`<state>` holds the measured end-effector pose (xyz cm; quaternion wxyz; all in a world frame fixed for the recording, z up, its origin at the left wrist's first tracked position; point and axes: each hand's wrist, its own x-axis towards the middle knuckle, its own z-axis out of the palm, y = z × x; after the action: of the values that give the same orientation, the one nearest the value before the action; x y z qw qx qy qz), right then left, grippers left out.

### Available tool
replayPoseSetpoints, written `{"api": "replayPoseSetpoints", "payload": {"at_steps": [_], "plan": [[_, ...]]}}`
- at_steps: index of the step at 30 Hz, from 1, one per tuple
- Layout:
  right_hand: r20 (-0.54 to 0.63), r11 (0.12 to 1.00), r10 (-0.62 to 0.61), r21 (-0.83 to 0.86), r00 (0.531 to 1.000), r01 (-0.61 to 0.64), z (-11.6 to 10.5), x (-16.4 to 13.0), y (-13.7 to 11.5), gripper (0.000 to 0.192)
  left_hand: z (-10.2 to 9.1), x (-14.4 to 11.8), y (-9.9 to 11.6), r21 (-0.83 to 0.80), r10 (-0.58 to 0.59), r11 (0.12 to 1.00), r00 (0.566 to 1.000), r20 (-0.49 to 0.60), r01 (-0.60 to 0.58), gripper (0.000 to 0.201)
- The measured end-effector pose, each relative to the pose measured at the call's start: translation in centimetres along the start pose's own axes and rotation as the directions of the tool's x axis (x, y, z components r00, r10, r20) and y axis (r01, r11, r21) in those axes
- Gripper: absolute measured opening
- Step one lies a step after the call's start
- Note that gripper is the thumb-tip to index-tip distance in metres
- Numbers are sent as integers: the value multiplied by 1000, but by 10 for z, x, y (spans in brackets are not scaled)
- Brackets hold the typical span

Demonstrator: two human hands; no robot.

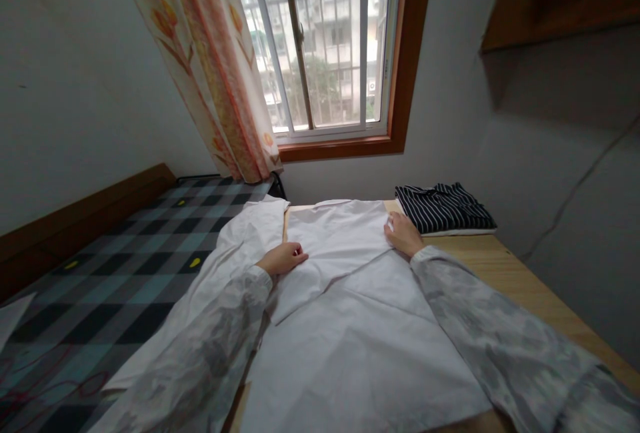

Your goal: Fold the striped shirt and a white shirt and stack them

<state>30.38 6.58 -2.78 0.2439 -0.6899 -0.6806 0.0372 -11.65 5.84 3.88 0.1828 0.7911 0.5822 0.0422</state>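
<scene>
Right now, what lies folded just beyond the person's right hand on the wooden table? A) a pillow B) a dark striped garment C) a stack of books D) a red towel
B: a dark striped garment lies folded on the wooden table, just past the right hand.

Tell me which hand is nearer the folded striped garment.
Right. The right hand rests on the white cloth just beside the striped garment; the left hand lies across the cloth, well away.

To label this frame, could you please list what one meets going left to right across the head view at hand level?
Checked bedcover → left hand → white garment → right hand → folded striped garment → wooden table.
</scene>
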Motion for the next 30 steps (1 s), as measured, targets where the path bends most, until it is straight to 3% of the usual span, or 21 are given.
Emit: {"api": "replayPoseSetpoints", "payload": {"at_steps": [6, 11, 16, 18, 20, 22, 24, 26, 30], "plan": [[52, 999, 40, -30, 998, -38, -14, -35, 4, 32, -6, 1, 4, 56, -18, 998, 998, 52, 16, 26], [151, 990, 141, 5, 978, -144, -31, -43, 11, 21, -9, -1, 10, 179, -26, 984, 991, 130, 2, 35], [148, 973, 231, -59, 962, -224, -41, -54, 18, 21, -11, -5, 19, 292, -48, 956, 989, 143, 4, 41], [91, 979, 189, -100, 978, -179, -45, -58, 16, 20, -12, -7, 24, 343, -79, 939, 988, 135, 28, 39], [20, 995, 22, -101, 1000, -20, -47, -60, 12, 20, -11, -10, 30, 396, -102, 917, 988, 119, 47, 34], [-2, 976, -203, -81, 979, 203, -45, -58, 7, 25, -9, -12, 34, 446, -102, 894, 991, 85, 54, 32], [64, 932, -353, -66, 934, 356, -39, -53, 3, 38, -4, -14, 37, 480, -75, 876, 996, 38, 48, 33], [179, 916, -378, -67, 908, 395, -28, -45, 1, 53, 1, -16, 37, 502, -36, 864, 999, 1, 31, 36], [325, 952, -236, -111, 916, 285, -6, -20, 6, 76, 9, -22, 31, 529, 23, 849, 1000, -21, -8, 37]]}}
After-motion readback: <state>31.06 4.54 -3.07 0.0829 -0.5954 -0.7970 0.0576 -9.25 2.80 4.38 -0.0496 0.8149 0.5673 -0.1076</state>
